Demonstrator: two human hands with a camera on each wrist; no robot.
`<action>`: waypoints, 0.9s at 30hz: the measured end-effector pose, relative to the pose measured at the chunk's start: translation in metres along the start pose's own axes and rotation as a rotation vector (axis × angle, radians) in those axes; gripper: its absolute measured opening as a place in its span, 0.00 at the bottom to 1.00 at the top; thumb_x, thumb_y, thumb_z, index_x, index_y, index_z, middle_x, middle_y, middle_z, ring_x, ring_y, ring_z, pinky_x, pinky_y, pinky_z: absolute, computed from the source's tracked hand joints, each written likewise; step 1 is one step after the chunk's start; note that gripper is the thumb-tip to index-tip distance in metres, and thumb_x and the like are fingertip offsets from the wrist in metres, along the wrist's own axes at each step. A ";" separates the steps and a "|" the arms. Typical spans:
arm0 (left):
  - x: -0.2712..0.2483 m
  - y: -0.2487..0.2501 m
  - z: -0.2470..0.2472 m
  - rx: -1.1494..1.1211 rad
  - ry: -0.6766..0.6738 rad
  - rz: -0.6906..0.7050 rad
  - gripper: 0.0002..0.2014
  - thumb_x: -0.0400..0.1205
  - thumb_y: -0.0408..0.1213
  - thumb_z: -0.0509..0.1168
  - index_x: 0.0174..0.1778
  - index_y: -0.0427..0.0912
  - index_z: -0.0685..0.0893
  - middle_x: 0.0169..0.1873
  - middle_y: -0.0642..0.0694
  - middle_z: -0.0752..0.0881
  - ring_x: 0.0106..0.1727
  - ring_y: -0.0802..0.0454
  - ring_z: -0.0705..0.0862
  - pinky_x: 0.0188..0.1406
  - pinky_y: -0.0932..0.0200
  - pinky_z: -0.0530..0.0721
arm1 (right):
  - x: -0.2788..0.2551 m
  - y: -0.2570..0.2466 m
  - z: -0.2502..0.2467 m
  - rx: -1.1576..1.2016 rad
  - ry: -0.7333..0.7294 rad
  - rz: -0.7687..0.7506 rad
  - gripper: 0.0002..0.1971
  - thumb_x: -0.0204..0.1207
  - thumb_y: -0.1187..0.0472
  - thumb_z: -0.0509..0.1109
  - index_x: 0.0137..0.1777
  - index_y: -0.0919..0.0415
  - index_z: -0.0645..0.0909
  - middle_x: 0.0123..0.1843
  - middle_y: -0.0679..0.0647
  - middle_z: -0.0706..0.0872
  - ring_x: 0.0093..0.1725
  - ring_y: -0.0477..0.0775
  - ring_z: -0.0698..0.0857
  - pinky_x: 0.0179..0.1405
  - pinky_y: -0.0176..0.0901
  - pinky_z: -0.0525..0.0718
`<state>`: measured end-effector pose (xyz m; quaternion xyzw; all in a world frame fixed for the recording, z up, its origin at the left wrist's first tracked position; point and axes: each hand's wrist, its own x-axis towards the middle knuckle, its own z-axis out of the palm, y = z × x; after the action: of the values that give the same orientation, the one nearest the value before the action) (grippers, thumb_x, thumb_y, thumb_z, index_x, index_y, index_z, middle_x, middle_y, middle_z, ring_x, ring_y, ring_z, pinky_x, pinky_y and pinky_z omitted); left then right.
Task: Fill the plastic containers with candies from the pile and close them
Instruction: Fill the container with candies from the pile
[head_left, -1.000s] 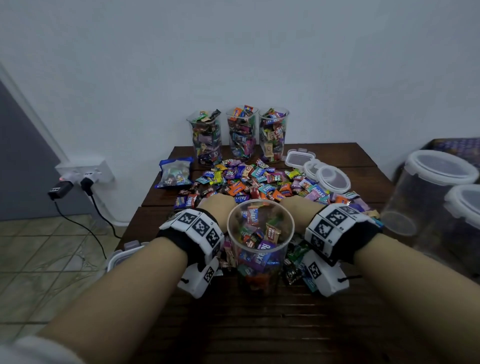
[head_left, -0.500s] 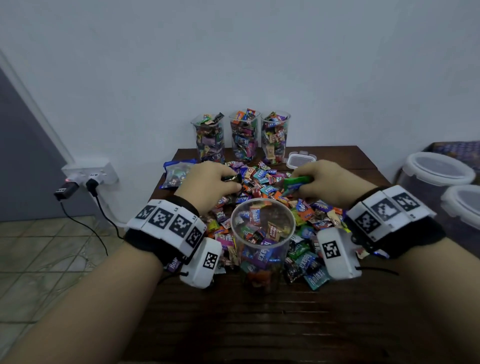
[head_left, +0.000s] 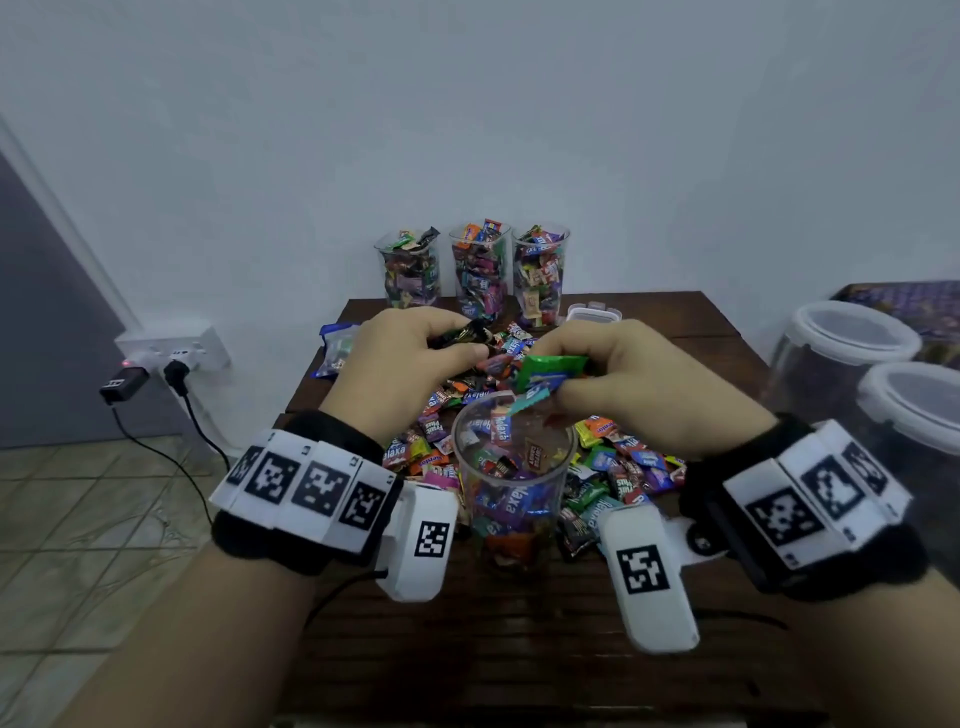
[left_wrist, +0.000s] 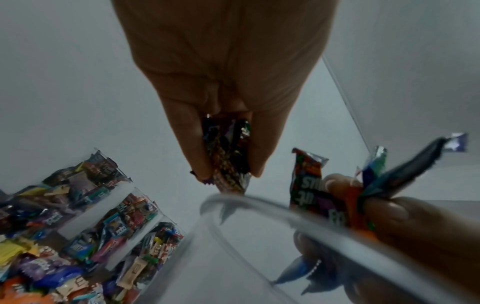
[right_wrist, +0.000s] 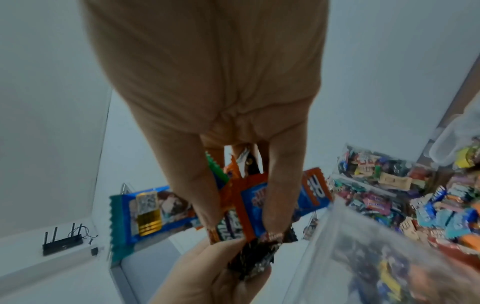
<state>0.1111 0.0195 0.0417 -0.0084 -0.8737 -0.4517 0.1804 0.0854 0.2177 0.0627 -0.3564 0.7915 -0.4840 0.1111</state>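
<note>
A clear plastic container (head_left: 514, 483), partly full of wrapped candies, stands on the wooden table (head_left: 519, 649) in front of the candy pile (head_left: 618, 462). My left hand (head_left: 410, 358) hovers behind and above its rim, left of centre, and grips a bunch of dark-wrapped candies (left_wrist: 228, 158). My right hand (head_left: 634, 384) is just above the rim on the right and pinches several candies (right_wrist: 249, 205), with green and blue wrappers (head_left: 545, 376) sticking out over the opening. Three filled containers (head_left: 472, 273) without lids stand in a row at the table's far edge.
A lid (head_left: 595, 314) lies at the back right of the pile; a blue bag (head_left: 335, 351) at the back left. Two large lidded tubs (head_left: 852, 364) stand to the right of the table. A wall socket with plugs and cables (head_left: 156, 364) is at the left.
Both hands lifted off the pile with candies in their grip and came back toward me. They now hover at the near container's rim.
</note>
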 end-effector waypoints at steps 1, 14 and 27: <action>-0.001 0.001 0.000 -0.003 -0.003 0.010 0.02 0.77 0.37 0.72 0.42 0.48 0.90 0.38 0.48 0.89 0.42 0.50 0.86 0.49 0.45 0.83 | 0.000 0.001 0.003 -0.001 -0.007 0.004 0.14 0.70 0.74 0.71 0.40 0.51 0.84 0.38 0.51 0.85 0.37 0.51 0.85 0.43 0.44 0.86; -0.009 -0.004 -0.004 -0.068 0.038 -0.010 0.06 0.77 0.35 0.72 0.40 0.52 0.88 0.36 0.54 0.87 0.41 0.54 0.85 0.46 0.53 0.82 | 0.011 0.001 0.023 -0.559 -0.090 0.007 0.16 0.74 0.67 0.65 0.60 0.56 0.84 0.57 0.55 0.82 0.56 0.55 0.79 0.56 0.48 0.78; -0.012 -0.003 -0.004 -0.123 0.047 0.017 0.08 0.77 0.35 0.71 0.39 0.55 0.88 0.34 0.58 0.87 0.39 0.58 0.84 0.45 0.56 0.82 | -0.001 -0.008 0.024 -0.334 0.053 -0.012 0.15 0.73 0.72 0.59 0.43 0.52 0.82 0.44 0.51 0.86 0.40 0.53 0.85 0.46 0.52 0.84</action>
<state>0.1229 0.0165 0.0379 -0.0162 -0.8397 -0.5031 0.2040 0.1025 0.1998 0.0571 -0.3619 0.8614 -0.3555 0.0263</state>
